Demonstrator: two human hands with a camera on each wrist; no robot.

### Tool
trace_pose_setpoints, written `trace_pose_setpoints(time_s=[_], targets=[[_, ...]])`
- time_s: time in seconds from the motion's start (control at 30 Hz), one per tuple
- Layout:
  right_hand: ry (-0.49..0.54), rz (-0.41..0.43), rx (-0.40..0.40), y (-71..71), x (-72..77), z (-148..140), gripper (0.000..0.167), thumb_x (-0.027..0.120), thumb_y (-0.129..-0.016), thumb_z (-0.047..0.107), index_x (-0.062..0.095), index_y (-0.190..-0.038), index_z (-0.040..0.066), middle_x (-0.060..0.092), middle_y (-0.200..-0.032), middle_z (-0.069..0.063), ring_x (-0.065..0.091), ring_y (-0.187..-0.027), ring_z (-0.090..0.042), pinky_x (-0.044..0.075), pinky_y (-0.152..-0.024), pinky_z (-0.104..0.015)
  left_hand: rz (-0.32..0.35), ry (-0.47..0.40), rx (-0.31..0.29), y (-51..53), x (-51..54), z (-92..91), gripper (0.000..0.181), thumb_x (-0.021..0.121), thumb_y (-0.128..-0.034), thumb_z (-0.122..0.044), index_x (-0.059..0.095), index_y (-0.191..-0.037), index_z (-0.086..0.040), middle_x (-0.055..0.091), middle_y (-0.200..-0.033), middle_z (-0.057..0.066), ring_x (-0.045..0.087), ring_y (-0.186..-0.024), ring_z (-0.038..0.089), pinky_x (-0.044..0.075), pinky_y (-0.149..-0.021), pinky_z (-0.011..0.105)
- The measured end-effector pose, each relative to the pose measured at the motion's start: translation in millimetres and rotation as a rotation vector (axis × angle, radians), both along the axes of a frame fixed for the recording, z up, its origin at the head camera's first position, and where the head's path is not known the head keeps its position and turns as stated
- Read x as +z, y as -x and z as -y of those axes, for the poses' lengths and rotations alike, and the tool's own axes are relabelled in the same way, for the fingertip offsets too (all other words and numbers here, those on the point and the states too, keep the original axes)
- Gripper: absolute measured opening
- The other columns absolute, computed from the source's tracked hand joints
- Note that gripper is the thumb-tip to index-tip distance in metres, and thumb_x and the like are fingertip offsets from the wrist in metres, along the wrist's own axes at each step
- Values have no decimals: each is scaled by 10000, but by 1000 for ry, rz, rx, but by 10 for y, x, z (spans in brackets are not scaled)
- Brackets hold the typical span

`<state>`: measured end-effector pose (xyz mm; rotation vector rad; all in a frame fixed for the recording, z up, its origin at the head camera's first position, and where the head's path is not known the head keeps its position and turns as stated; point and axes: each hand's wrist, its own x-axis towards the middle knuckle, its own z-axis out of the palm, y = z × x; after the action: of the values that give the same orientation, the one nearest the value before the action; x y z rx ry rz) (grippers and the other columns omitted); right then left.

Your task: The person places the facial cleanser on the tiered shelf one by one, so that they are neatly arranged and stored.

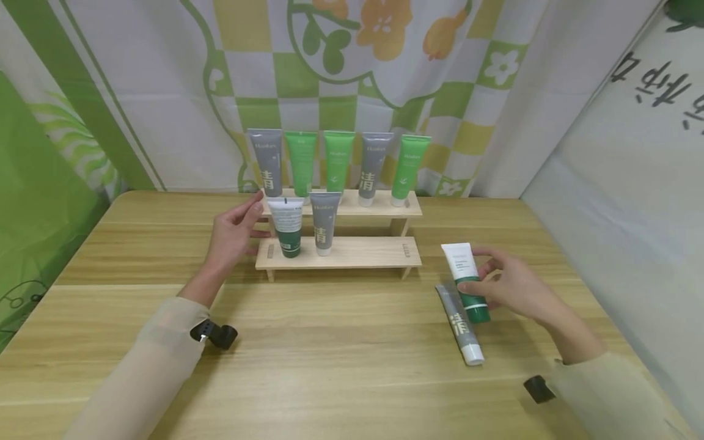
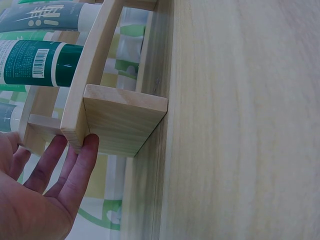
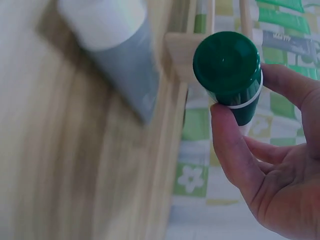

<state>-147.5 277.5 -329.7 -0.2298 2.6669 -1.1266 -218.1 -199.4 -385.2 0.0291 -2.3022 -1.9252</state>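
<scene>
My right hand [image 1: 514, 284] pinches a white and green tube [image 1: 462, 266] between thumb and fingers, its green cap pointing toward me. Just beside that tube, a grey tube [image 1: 459, 324] with a white cap lies on the table. At the left end of the two-tier wooden stand [image 1: 363, 252], my left hand [image 1: 233, 235] touches the wood with extended fingers [image 2: 85, 165]. The lower tier carries a white and green tube [image 1: 288, 226] and a grey tube [image 1: 325, 223], both standing on their caps. Several green and grey tubes [image 1: 337, 160] stand along the upper tier.
The wooden table [image 1: 330, 360] ends at a patterned green and white curtain [image 1: 374, 79] behind the stand. A white sheet with dark writing [image 1: 632, 153] hangs at the right. A thin black cable [image 1: 27, 296] shows at the far left.
</scene>
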Motion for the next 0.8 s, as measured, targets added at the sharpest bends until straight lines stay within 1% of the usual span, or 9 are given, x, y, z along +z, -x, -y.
trace_pose_setpoints(time_s=[0.2, 0.37, 0.47, 0.6, 0.8], targets=[[58, -41, -19, 97, 77, 276, 893, 828, -863, 274, 305, -1556, 62, 524, -1142, -227, 661, -788, -257, 628, -647, -394, 7, -15, 1, 4, 3, -1, 590, 558, -998, -520, 492, -1499, -215, 642, -1256, 240, 731, -802, 187, 623, -604, 434], [88, -111, -52, 189, 111, 530, 876, 842, -849, 222, 331, -1546, 76, 525, -1113, -210, 648, -824, -273, 627, -633, -385, 13, -17, -1, 7, -1, 0, 578, 554, -1002, -512, 494, -1497, -221, 636, -1255, 250, 730, -800, 183, 624, -617, 438], [119, -168, -70, 251, 105, 684, 843, 843, -842, 171, 359, -1525, 72, 541, -1073, -196, 630, -819, -282, 619, -616, -350, 13, -20, 1, 7, 2, 0, 581, 552, -1002, -511, 493, -1498, -212, 633, -1252, 254, 729, -792, 176, 624, -613, 433], [161, -264, -91, 326, 79, 897, 812, 850, -821, 104, 396, -1493, 67, 557, -1043, -183, 620, -816, -296, 589, -623, -296, 13, -25, 4, 6, 8, -3, 582, 552, -1001, -512, 495, -1496, -211, 634, -1250, 252, 727, -786, 166, 624, -616, 432], [197, -349, -128, 395, 10, 1202, 826, 857, -809, 78, 383, -1485, 77, 559, -1064, -151, 617, -844, -262, 564, -692, -324, 16, -19, 1, -7, 26, -4, 559, 547, -1007, -505, 500, -1492, -232, 629, -1265, 254, 726, -794, 155, 625, -629, 428]])
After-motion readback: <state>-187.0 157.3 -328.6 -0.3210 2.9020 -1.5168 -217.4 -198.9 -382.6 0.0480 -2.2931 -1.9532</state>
